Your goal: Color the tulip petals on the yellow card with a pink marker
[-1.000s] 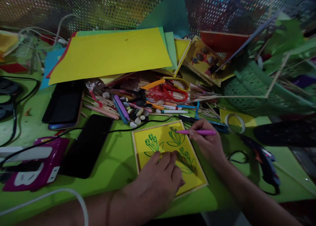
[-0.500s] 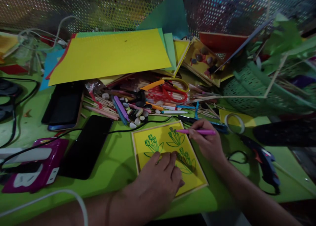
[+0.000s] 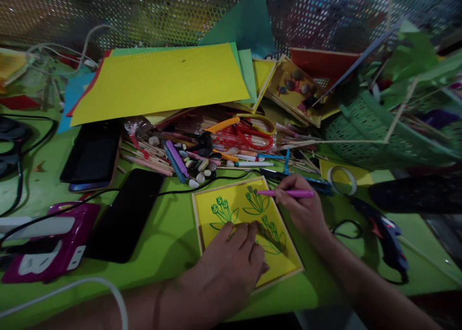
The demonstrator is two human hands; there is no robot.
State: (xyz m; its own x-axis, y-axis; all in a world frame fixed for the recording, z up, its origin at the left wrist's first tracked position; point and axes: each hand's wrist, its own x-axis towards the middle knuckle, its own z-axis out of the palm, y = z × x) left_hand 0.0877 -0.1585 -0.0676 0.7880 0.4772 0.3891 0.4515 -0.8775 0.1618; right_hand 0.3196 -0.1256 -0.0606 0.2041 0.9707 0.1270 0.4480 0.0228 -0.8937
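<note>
A yellow sheet in a thin pale wooden frame [image 3: 277,270] lies tilted on the green table, with several green-outlined tulips drawn on it. My left hand [image 3: 233,260] rests palm down across its lower left part, fingers extended, covering some of the drawing. Between the fingertips of my right hand [image 3: 301,202] is a pink marker [image 3: 298,194]. The marker's tip meets or nearly meets the top right tulip [image 3: 253,193], where a darker patch of colour shows on a bloom.
Behind the frame lie pebbles [image 3: 202,166], pens, sticks and scissors [image 3: 254,133]. Yellow paper [image 3: 162,82] tops a stack of sheets. Phones [image 3: 126,214] lie left; a glue gun [image 3: 384,238], tape roll [image 3: 342,180] and green basket [image 3: 368,123] are at right. A black cable crosses the table.
Almost nothing differs. The pink marker and my right hand have shifted very slightly, along with a small shift of the whole view; my left hand stays in place.
</note>
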